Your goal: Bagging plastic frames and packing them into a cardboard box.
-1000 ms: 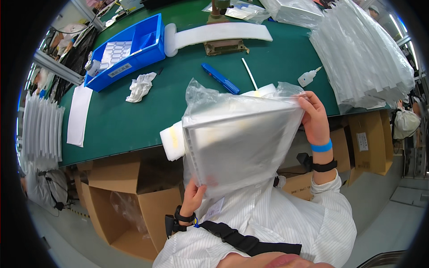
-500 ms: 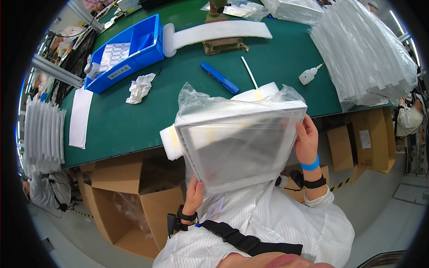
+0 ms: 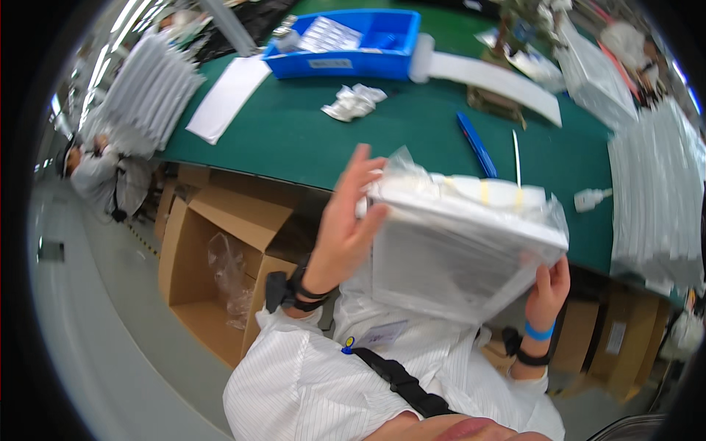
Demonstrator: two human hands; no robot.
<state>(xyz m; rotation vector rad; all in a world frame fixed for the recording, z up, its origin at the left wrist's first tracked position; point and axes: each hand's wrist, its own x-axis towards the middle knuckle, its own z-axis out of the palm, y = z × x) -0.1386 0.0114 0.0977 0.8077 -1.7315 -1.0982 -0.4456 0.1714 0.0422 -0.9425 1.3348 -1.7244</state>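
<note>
Nine o'clock: open brown cardboard box [image 3: 193, 257], crinkled clear film [image 3: 229, 283] inside. Ten: your left hand [image 3: 342, 229], fingers spread at corner of flat rectangular panel [image 3: 448, 257]; blurred, cannot tell if gripping. Centre: panel, filmy plastic-wrapped, before your chest. Twelve: slim blue tool [image 3: 476, 145]. Four: your right hand [image 3: 548, 290] pinching panel edge.

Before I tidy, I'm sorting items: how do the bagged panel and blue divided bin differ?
The bagged panel is held at its edge by the right hand; the blue divided bin rests on the green tabletop. The panel is flat; the bin is an open-topped box. The panel is in see-through plastic; the bin is unwrapped. Both look roughly rectangular.
</note>
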